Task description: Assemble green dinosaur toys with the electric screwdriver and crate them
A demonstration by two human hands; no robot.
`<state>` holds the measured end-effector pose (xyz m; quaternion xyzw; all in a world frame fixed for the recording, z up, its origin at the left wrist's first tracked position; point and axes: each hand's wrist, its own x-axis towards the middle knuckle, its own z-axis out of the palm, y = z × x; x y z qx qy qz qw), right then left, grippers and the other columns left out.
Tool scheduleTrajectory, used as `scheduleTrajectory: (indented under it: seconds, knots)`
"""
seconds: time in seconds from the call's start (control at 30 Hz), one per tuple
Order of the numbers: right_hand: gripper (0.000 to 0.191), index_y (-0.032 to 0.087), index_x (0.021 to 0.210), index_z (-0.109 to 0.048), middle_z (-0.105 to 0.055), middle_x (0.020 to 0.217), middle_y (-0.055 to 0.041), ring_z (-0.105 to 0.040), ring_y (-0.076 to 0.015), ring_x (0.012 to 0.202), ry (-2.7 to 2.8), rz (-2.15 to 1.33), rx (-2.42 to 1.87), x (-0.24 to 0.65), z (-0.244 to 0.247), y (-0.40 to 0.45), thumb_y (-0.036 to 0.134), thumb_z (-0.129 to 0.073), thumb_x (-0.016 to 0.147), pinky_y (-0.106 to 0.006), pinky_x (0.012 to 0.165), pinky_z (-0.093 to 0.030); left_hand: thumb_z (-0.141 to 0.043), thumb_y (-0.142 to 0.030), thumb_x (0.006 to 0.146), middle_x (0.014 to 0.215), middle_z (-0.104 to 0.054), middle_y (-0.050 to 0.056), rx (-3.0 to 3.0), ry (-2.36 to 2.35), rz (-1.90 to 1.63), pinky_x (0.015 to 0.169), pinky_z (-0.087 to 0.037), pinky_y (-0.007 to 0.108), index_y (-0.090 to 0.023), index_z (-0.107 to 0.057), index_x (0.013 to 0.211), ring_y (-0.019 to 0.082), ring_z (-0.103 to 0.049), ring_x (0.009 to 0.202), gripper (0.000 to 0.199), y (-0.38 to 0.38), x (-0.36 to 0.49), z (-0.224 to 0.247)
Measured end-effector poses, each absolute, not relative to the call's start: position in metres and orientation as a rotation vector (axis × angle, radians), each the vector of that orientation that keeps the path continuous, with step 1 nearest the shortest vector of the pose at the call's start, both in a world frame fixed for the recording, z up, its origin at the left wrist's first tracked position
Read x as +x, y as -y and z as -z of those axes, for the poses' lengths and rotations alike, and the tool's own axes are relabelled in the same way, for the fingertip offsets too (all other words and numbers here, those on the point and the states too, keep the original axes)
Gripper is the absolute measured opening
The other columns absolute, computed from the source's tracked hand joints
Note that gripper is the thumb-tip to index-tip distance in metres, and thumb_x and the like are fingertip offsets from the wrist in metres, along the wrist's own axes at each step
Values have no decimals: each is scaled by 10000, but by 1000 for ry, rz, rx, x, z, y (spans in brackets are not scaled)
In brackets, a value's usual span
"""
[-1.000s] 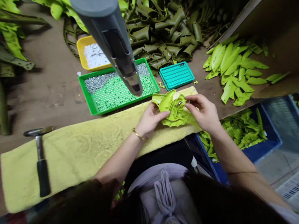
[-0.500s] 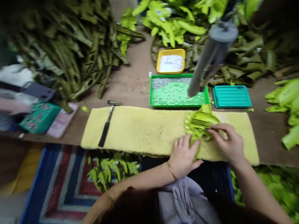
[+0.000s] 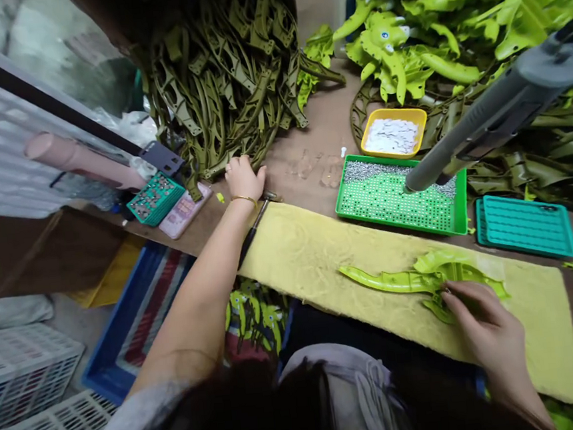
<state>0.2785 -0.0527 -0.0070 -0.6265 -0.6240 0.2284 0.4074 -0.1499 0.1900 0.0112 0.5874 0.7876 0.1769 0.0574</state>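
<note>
My left hand (image 3: 245, 180) rests at the front edge of a pile of olive-green curved plastic parts (image 3: 234, 79), thumb apart from the fingers. Just beside its wrist is the head of a hammer (image 3: 269, 196), its dark handle partly behind my forearm. On the yellow cloth pad (image 3: 314, 246), a lime-green moulded plastic part (image 3: 397, 281) lies with its long tapering end to the left. My right hand (image 3: 484, 321) pinches it near the middle with thumb and forefinger; whether something small is also between the fingertips is hidden.
Behind the pad stand a green tray of small metal pieces (image 3: 395, 199), a yellow dish of white bits (image 3: 393, 132) and teal trays (image 3: 525, 224). A grey cylindrical tool (image 3: 488, 117) hangs over the green tray. Left are a teal box (image 3: 152, 203) and a phone (image 3: 186, 212).
My left hand has left the lime-green part and reached far left to the olive pile. The right hand stays at the part, which now lies with its long end leftward. The view has shifted left.
</note>
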Motion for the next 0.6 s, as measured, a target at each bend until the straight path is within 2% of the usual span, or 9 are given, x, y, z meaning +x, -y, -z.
scheduleTrajectory:
  seconds: [0.13, 0.2, 0.27, 0.4, 0.5, 0.6]
  knots:
    - [132, 248, 881, -739, -726, 884, -26, -664, -180, 848, 1553, -686, -1642, 281, 0, 51, 340, -694, 797, -336, 784, -533, -562, -213, 840, 1257, -581, 187, 1773, -2347, -368, 1072, -377, 438, -77, -574, 1226, 311, -518, 1211, 409, -188, -192, -14]
    - [131, 247, 836, -735, -726, 867, -25, -671, -182, 838, 1510, -737, -1665, 282, -4, 50, 363, -698, 788, -329, 769, -542, -583, -253, 840, 1222, -610, 154, 1857, -2308, -392, 1059, -400, 425, -95, -595, 1200, 293, -544, 1172, 394, -158, -210, -27]
    - [127, 252, 819, -731, -726, 870, -25, -672, -183, 842, 1471, -783, -1675, 282, -5, 49, 370, -704, 781, -326, 766, -545, -595, -326, 854, 1158, -640, 83, 1998, -2191, -440, 1028, -435, 423, -162, -622, 1150, 262, -572, 1109, 339, -117, -226, -41]
    - [72, 270, 819, -733, -721, 881, -21, -660, -181, 873, 1464, -842, -1653, 282, -5, 48, 330, -709, 789, -336, 803, -537, -597, -443, 892, 1067, -661, -23, 2156, -1731, -449, 966, -492, 388, -289, -628, 1089, 196, -604, 1015, 252, -46, -241, -52]
    - [43, 277, 828, -727, -713, 868, -13, -647, -173, 887, 1462, -877, -1633, 283, -4, 48, 287, -720, 787, -343, 837, -522, -597, -444, 897, 1061, -657, -15, 2139, -1543, -391, 918, -519, 377, -310, -628, 1097, 198, -615, 995, 242, -27, -231, -39]
    - [44, 270, 824, -716, -706, 862, -11, -642, -168, 885, 1443, -913, -1623, 283, -4, 47, 266, -728, 781, -343, 834, -515, -570, -429, 898, 1052, -651, 48, 2269, -1543, -270, 928, -502, 439, -259, -639, 1089, 247, -607, 1010, 265, -32, -203, -26]
